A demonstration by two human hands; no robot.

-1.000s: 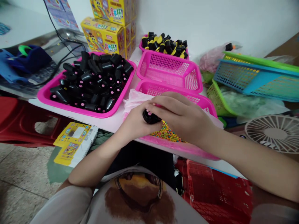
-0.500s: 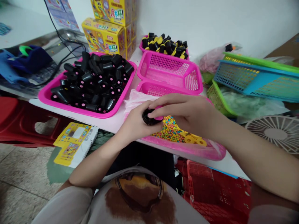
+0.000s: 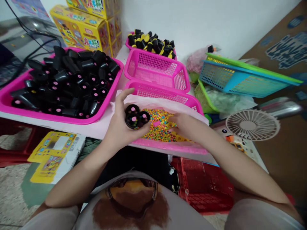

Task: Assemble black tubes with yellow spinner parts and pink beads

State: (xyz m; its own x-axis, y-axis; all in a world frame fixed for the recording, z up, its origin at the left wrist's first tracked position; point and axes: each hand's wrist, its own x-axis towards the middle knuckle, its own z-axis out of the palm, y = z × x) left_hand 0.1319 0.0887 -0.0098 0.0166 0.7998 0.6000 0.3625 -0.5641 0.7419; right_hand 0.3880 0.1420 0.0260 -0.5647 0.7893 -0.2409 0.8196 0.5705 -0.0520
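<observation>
My left hand (image 3: 120, 126) is wrapped round three small black cups (image 3: 132, 120), held upright in a cluster with pink dots showing inside; some coloured bits show in the front one. It hovers over the left end of a pink basket (image 3: 165, 148) lined with thin plastic. Small multicoloured candy balls (image 3: 159, 132) fill that basket. A small pink piece (image 3: 156, 123) lies on the candies. My right hand (image 3: 185, 125) is down in the basket's right part, thumb and fingertips around a yellow ring-shaped piece (image 3: 171, 125). More yellow rings (image 3: 179, 138) lie below it, partly hidden.
At left, a pink tray (image 3: 96, 118) is heaped with black cups. Behind are a pink mesh basket (image 3: 155, 75) and a basket of black-and-yellow pieces (image 3: 151, 43). Yellow boxes (image 3: 81, 28) are stacked at the back; a fan (image 3: 251, 125) and blue basket (image 3: 240, 80) are at right.
My right hand has moved away from the black cups, down to the yellow rings. The pink piece by its fingers now lies on the candies. The view has shifted right.
</observation>
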